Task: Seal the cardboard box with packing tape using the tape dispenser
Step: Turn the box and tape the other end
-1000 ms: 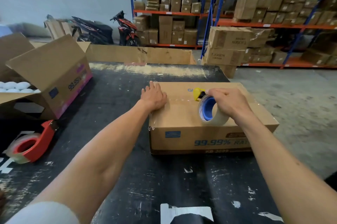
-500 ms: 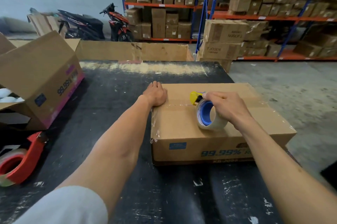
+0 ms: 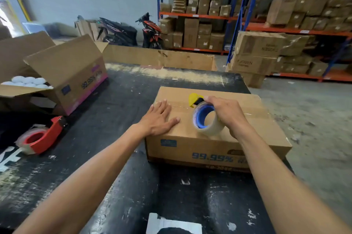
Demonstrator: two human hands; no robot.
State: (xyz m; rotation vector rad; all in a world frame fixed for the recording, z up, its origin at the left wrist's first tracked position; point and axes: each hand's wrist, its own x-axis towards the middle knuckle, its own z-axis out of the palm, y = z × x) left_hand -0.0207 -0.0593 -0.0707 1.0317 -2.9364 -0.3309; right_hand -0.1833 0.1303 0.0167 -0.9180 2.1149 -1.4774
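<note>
A closed cardboard box (image 3: 192, 144) with blue print lies on the black table (image 3: 118, 157). Clear tape runs along its top seam from the right edge towards the middle. My right hand (image 3: 226, 113) grips a tape dispenser (image 3: 205, 119), a clear roll on a blue core with a yellow cutter, tilted on the box top at the seam. My left hand (image 3: 160, 119) lies flat, fingers spread, on the box's left end, just left of the dispenser.
A red tape dispenser (image 3: 41, 136) lies at the table's left. An open box (image 3: 64, 73) holding white round items stands at the back left. A long flat carton (image 3: 160, 56) lines the far edge. Stacked cartons, shelving and motorbikes stand beyond.
My left hand has slid back towards me along the box's left end and spread flat. The dispenser stays near the seam's middle, tilted up a little more.
</note>
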